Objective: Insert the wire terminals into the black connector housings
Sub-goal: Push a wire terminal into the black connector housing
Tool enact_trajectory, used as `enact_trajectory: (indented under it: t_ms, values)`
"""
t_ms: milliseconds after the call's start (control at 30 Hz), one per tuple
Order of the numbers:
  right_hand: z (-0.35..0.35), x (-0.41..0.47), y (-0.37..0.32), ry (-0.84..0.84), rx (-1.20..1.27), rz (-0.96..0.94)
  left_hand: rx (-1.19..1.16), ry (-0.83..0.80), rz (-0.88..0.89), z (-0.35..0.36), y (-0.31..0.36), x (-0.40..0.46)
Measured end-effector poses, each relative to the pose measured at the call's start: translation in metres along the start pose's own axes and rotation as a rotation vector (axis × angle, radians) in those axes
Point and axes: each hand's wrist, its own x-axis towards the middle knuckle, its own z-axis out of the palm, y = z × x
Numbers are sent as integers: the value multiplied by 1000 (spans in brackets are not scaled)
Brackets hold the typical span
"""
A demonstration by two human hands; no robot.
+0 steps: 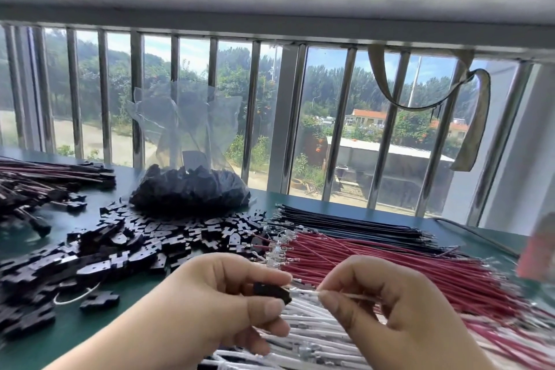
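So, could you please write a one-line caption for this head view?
Left hand holds a black housing while right hand feeds in a white wire.

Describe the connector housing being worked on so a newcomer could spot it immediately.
Start at the green table, then the two hands at the bottom. The black housing is pinched in the left hand; unlike the loose pile, it meets a white wire.

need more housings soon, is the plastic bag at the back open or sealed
Open: the plastic bag's clear top stands loosely spread and untied above the black housings inside.
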Motion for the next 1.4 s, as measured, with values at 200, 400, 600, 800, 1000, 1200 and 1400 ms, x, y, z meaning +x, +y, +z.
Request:
enact_trajectory:
  t_ms: [200, 400, 600, 800, 1000, 1200, 1400]
  values:
    - [-3, -1, 3, 3, 39, -36, -139, -207, -131, -13, 2, -1]
    - [-5, -1, 3, -30, 46, -38, -102, -138, -64, -10, 0, 1]
    - [-4, -1, 3, -21, 1, -19, -160, -104, -99, -8, -6, 1]
    - [-4, -3, 2, -26, -23, -8, -108, -123, -89, -5, -5, 1]
    - [-1, -4, 3, -19, -47, -12, -79, -112, -38, 0, -3, 3]
    - [1, -4, 5, 3, -31, -22, -71, -174, 11, -3, -1, 2]
    - [0, -4, 7, 18, -22, -65, -164, -279, 13, -4, -2, 4]
